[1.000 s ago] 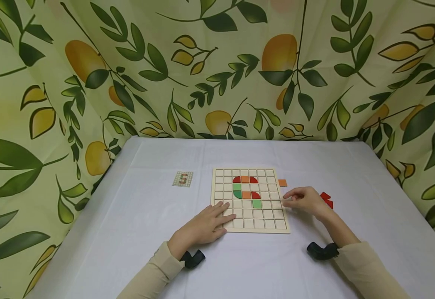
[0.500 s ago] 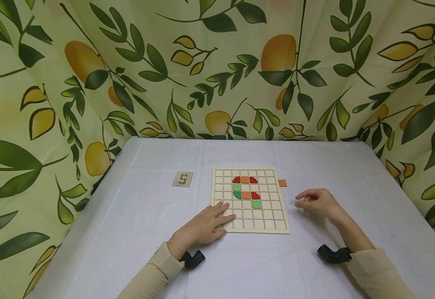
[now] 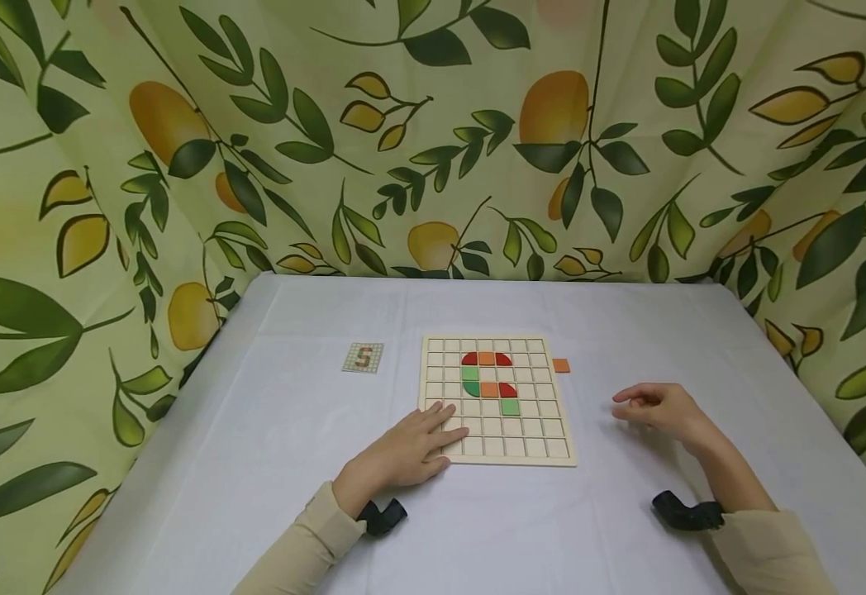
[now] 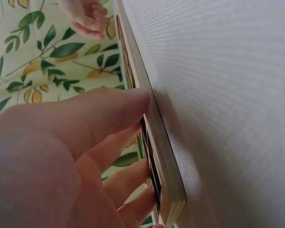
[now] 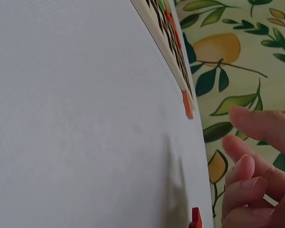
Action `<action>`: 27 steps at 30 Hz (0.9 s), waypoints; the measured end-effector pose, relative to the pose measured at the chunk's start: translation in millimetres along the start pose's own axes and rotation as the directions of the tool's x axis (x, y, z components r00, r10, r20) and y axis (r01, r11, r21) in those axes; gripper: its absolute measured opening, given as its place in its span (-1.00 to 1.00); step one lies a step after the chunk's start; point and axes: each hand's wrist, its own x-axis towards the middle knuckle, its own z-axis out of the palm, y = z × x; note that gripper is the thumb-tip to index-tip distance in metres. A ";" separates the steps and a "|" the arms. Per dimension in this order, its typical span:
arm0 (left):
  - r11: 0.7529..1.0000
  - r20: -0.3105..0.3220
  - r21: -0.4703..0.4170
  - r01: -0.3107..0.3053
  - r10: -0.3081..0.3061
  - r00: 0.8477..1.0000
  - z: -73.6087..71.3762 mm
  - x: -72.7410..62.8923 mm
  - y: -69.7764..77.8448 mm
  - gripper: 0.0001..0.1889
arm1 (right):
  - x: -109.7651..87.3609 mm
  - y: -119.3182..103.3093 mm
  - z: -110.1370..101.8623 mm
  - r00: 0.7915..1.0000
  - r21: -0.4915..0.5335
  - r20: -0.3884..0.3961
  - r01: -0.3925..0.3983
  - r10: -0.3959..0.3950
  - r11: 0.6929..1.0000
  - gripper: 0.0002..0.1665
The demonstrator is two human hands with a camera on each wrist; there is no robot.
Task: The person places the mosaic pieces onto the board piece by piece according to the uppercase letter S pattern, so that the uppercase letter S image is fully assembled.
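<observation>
My left hand (image 3: 406, 446) rests with spread fingers on the near left corner of a wooden grid board (image 3: 537, 426); in the left wrist view its thumb (image 4: 128, 104) lies at the board's edge. Coloured tiles on the board form a curved figure: red quarter-rounds (image 3: 471, 359), orange squares (image 3: 487, 359), light green squares (image 3: 511, 406) and a dark green quarter-round (image 3: 472, 388). To the right of the board, my right hand (image 3: 663, 409) hovers over the table, fingers loosely bent, thumb and forefinger apart with nothing between them. Red tiles (image 5: 195, 217) show below it in the right wrist view.
A small pattern card (image 3: 363, 358) with an S on a grid lies left of the board. One loose orange tile (image 3: 561, 365) sits at the board's right edge. White cloth (image 3: 292, 397) covers the table, and a leaf-printed curtain (image 3: 433, 165) hangs around it.
My right hand has drawn away from the board's right edge, further to the right, and hides the red tiles seen earlier in the head view. The left hand stays in place.
</observation>
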 end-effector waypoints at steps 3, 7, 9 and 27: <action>1.000 0.004 0.001 -0.002 0.002 1.000 -0.8 0.5 0.4 -0.50 | -2.5 4.3 -4.3 1.000 0.011 -0.006 0.007 -0.007 1.000 -0.50; 1.000 0.015 -0.001 0.002 -0.002 1.000 -0.3 0.1 0.1 -0.49 | -5.4 10.9 -11.2 1.000 0.046 -0.015 0.020 -0.019 0.999 -0.49; 1.000 0.015 -0.003 0.006 -0.006 1.000 0.0 -0.5 0.1 -0.50 | -6.2 14.5 -14.8 1.000 0.064 -0.017 0.025 -0.024 0.998 -0.48; 1.000 -0.004 0.011 -0.003 0.003 1.000 1.4 -0.2 -2.1 -0.49 | -4.7 40.9 -33.3 0.997 0.091 -0.037 -0.057 0.060 0.994 -0.45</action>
